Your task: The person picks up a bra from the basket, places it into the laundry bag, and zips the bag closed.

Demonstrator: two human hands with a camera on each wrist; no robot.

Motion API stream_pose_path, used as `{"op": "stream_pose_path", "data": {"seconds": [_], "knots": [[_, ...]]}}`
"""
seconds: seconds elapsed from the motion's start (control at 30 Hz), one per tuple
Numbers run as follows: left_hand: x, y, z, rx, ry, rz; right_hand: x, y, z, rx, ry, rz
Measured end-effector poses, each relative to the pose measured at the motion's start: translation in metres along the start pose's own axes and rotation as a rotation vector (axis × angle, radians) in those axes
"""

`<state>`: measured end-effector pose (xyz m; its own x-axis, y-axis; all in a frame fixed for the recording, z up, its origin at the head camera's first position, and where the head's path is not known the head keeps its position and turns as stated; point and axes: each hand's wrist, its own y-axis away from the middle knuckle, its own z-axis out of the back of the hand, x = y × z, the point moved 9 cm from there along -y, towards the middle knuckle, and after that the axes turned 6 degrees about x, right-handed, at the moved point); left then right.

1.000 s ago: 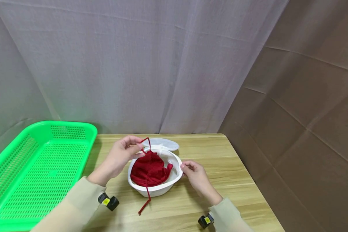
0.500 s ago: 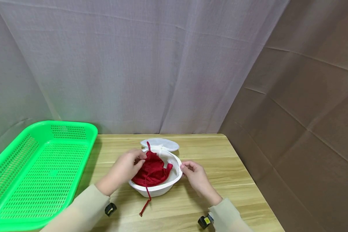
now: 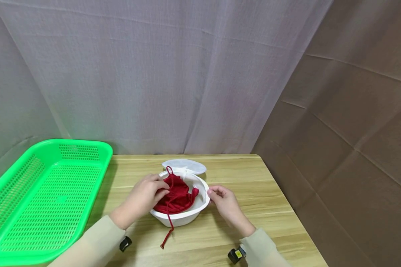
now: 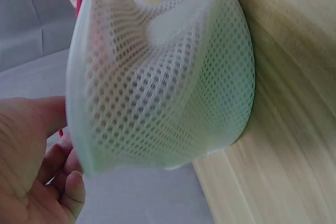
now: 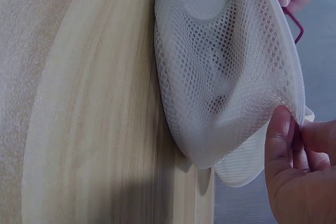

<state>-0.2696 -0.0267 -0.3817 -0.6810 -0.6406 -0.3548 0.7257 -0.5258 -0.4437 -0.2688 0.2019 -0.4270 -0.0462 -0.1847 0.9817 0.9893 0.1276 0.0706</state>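
Note:
A red bra with thin straps lies bunched in a white mesh laundry bag on the table. One strap loop stands up at the back; another strap hangs over the front rim. At the bag's left side my left hand has curled fingers and thumb on the bra; their tips are partly hidden, in the left wrist view behind the rim. My right hand pinches the right rim. The right wrist view shows its thumb and fingers gripping the zipper edge. The bag's lid flap is folded back.
To the left stands a large green perforated plastic basket. A grey curtain closes off the back of the wooden table, and a brown sheet hangs along the right.
The left hand has come down from the raised strap loop to the bra at the bag's left side. The loop has sunk lower. My right hand has kept its hold on the rim.

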Motion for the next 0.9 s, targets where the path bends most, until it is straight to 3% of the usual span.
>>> {"op": "stream_pose_path", "data": {"seconds": [0.17, 0.43, 0.53, 0.67, 0.9], "knots": [[0.007, 0.005, 0.012, -0.030, -0.008, 0.067, -0.010, -0.006, 0.002, -0.006, 0.007, -0.006], [0.028, 0.021, 0.027, -0.021, -0.001, 0.236, -0.031, -0.016, 0.008, -0.025, 0.002, 0.000], [0.029, 0.026, 0.031, -0.019, -0.018, 0.256, -0.032, -0.017, 0.008, -0.031, -0.004, 0.003], [0.017, 0.027, 0.031, 0.005, -0.083, 0.179, -0.032, -0.018, 0.009, -0.033, -0.011, 0.005], [-0.019, 0.028, 0.021, 0.052, -0.138, -0.061, -0.032, -0.019, 0.009, -0.029, 0.001, 0.014]]}}
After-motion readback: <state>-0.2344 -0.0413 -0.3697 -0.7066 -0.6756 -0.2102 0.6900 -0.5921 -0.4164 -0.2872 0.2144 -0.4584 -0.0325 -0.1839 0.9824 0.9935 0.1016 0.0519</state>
